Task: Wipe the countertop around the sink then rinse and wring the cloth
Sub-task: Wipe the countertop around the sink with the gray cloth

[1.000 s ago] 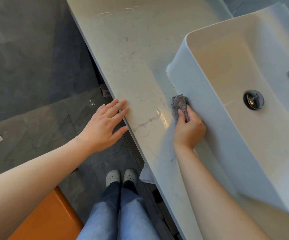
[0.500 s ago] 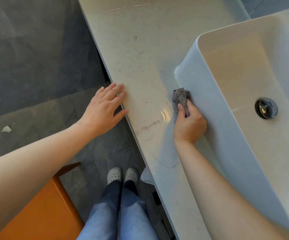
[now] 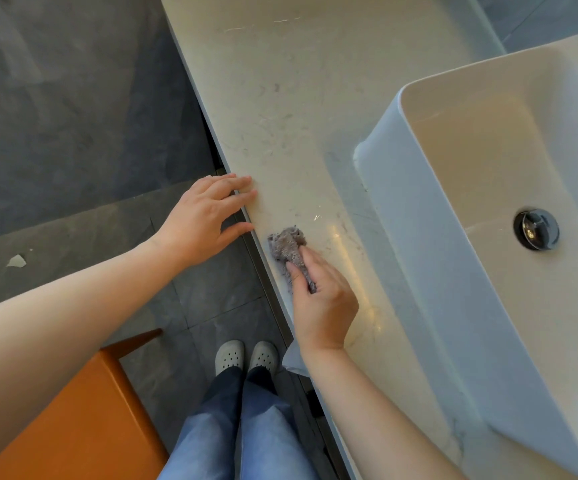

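Observation:
A small grey cloth (image 3: 285, 244) lies bunched on the pale marble countertop (image 3: 280, 98), close to its front edge. My right hand (image 3: 322, 299) presses the cloth down, with fingers closed over its near part. My left hand (image 3: 204, 220) rests open on the counter's edge, fingers spread, just left of the cloth. A white rectangular vessel sink (image 3: 429, 258) stands on the counter to the right, with a chrome drain (image 3: 536, 229) in its basin. A wet shine shows on the counter between the cloth and the sink.
An orange stool or cabinet (image 3: 83, 417) stands at the lower left on the dark tiled floor (image 3: 72, 98). My legs in jeans and grey clogs (image 3: 246, 356) are below the counter edge. A white scrap (image 3: 16, 260) lies on the floor.
My right hand has slid the cloth away from the sink wall toward the counter's front edge. My left hand stays on the edge. The view has shifted so that the sink sits further right.

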`<action>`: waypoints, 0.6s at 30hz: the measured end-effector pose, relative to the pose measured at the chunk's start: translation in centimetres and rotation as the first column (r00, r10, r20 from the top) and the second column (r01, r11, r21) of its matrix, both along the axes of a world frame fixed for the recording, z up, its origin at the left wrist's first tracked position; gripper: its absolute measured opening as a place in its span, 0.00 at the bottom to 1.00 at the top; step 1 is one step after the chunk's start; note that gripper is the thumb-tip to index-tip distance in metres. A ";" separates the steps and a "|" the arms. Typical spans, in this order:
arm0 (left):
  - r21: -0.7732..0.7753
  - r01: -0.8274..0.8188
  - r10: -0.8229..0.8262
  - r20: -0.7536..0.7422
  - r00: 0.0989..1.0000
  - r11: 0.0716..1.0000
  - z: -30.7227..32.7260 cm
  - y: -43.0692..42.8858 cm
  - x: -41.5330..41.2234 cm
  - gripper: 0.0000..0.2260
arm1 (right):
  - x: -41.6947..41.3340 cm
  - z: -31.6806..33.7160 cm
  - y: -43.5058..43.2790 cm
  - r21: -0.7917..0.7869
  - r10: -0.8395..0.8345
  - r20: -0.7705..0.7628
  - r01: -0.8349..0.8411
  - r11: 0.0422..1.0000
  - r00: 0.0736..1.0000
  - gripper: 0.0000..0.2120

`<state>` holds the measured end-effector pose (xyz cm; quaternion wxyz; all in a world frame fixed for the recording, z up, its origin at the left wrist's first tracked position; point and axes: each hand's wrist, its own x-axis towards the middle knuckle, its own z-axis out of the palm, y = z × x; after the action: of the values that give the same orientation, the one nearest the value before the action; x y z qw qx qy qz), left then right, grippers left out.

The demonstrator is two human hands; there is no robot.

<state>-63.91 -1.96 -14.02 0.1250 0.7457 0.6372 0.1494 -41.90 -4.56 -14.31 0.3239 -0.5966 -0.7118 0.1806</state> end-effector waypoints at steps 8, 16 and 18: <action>-0.028 0.004 -0.004 0.001 1.000 1.000 0.1 -0.2 -0.1 0.26 | 0.2 3.2 -2.0 -0.446 0.092 -0.283 -0.216 0.869 0.955 0.15; -0.043 -0.054 0.056 0.055 0.997 0.998 0.1 -0.4 0.6 0.25 | 3.6 6.7 3.5 -0.331 -0.217 -0.422 0.073 0.941 0.880 0.15; -0.042 -0.074 0.076 0.061 0.995 0.996 0.1 -0.5 0.8 0.25 | 4.7 5.7 5.5 -0.262 -0.243 -0.324 0.161 0.952 0.914 0.15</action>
<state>-63.09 -2.45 -13.91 0.1541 0.7135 0.6635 0.1645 -37.25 0.89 -8.58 0.3917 -0.6587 -0.5506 0.3309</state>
